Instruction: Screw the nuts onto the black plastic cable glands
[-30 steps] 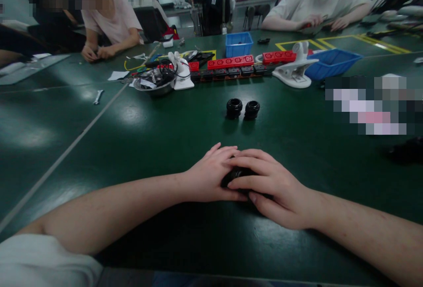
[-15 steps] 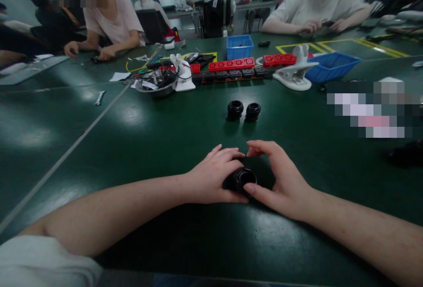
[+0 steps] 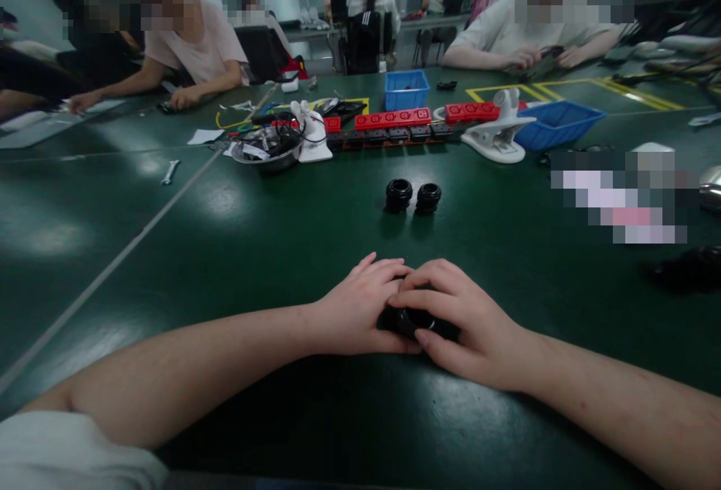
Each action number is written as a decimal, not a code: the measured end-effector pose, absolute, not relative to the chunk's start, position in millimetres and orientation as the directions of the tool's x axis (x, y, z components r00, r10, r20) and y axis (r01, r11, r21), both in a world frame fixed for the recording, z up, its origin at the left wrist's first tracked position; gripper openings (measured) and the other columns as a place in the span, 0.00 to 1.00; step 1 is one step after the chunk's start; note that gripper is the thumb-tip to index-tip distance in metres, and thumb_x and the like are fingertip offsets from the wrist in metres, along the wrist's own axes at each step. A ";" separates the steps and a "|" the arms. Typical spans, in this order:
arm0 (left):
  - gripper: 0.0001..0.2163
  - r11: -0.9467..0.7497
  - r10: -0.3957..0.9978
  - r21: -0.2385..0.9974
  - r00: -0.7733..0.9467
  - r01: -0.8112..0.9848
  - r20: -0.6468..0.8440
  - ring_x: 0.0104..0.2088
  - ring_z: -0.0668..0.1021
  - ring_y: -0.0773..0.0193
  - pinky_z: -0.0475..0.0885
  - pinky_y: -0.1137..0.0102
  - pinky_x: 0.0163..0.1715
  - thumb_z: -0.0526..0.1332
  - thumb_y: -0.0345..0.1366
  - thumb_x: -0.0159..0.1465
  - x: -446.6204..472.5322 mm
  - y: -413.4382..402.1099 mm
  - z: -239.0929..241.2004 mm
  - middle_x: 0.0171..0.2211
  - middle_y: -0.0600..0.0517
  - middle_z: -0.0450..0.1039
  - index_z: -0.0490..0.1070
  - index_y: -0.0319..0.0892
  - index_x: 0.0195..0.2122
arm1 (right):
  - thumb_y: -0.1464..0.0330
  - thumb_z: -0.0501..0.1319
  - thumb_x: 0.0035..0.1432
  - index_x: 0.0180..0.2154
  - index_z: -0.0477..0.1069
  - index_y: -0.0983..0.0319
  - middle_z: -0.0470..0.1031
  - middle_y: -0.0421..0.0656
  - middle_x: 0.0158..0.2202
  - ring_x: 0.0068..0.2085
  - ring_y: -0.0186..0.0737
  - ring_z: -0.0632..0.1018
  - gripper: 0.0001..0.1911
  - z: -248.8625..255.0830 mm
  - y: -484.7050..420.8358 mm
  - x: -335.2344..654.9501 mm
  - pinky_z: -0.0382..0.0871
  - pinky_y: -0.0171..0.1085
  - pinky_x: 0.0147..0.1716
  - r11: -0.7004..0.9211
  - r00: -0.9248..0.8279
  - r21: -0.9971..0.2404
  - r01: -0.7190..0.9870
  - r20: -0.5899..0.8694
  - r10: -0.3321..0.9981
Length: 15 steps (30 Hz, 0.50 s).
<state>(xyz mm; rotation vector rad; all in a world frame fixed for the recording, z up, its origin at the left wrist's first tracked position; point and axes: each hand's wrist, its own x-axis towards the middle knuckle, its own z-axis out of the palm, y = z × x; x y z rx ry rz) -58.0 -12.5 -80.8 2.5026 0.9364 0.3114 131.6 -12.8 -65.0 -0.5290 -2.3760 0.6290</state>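
While the left hand (image 3: 366, 310) grasps a glossy black, hollow ring fitting (image 3: 406, 325) between both hands, its round opening facing up and partly covered, the right hand (image 3: 473, 325) closes over it, thumb at the near rim. Beyond the hands stand two similar ribbed fittings (image 3: 399, 196).

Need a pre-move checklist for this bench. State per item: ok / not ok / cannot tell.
1. Left hand around the held black part: ok, wrapped from its left side.
2. Right hand grip: cannot tell; thumb at the near rim, fingers arched over.
3. Opening of held part fully visible: not ok, fingers partly cover it.
4. Pair of black rings standing apart from hands: ok, side by side beyond them, openings up.
5. Wrench away from hands: ok, far left on the table.
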 end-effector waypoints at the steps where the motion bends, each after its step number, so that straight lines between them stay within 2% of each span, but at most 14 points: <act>1: 0.30 -0.667 0.667 0.486 0.743 0.564 0.053 0.58 0.58 0.51 0.45 0.50 0.58 0.62 0.50 0.54 -57.9 -12.5 -80.9 0.55 0.42 0.60 0.60 0.41 0.53 | 0.74 0.54 0.50 0.43 0.69 0.61 0.68 0.46 0.41 0.43 0.42 0.67 0.16 -63.8 -13.4 131.8 0.64 0.45 0.43 0.813 -0.741 -0.543 0.211 0.454 0.495; 5: 0.29 -0.650 0.683 0.503 0.729 0.570 0.057 0.58 0.59 0.52 0.46 0.51 0.58 0.62 0.49 0.54 -56.7 -13.1 -81.7 0.54 0.43 0.61 0.59 0.41 0.54 | 0.74 0.53 0.52 0.43 0.70 0.61 0.65 0.47 0.46 0.48 0.43 0.65 0.16 -61.6 -15.6 132.0 0.61 0.47 0.48 0.835 -0.779 -0.504 0.219 0.425 0.461; 8: 0.28 -0.619 0.724 0.504 0.686 0.603 0.068 0.57 0.61 0.53 0.45 0.49 0.57 0.63 0.47 0.54 -56.7 -12.9 -82.7 0.54 0.45 0.62 0.59 0.43 0.54 | 0.70 0.56 0.53 0.46 0.68 0.61 0.63 0.48 0.49 0.51 0.45 0.64 0.16 -64.3 -16.2 132.0 0.60 0.48 0.50 0.848 -0.772 -0.471 0.243 0.436 0.463; 12: 0.24 -0.584 0.786 0.457 0.609 0.671 0.109 0.55 0.64 0.51 0.42 0.45 0.56 0.63 0.48 0.54 -58.8 -10.3 -82.8 0.52 0.45 0.64 0.65 0.42 0.48 | 0.65 0.57 0.54 0.52 0.59 0.63 0.62 0.52 0.51 0.52 0.47 0.64 0.24 -69.7 -15.0 133.4 0.62 0.49 0.48 0.829 -0.700 -0.451 0.331 0.472 0.536; 15: 0.23 -0.580 0.795 0.427 0.596 0.694 0.111 0.54 0.64 0.50 0.42 0.44 0.56 0.63 0.48 0.53 -60.0 -6.9 -82.0 0.51 0.44 0.65 0.66 0.41 0.46 | 0.62 0.58 0.53 0.52 0.57 0.64 0.62 0.53 0.50 0.51 0.49 0.65 0.26 -72.7 -12.6 134.3 0.64 0.50 0.46 0.780 -0.632 -0.463 0.421 0.468 0.618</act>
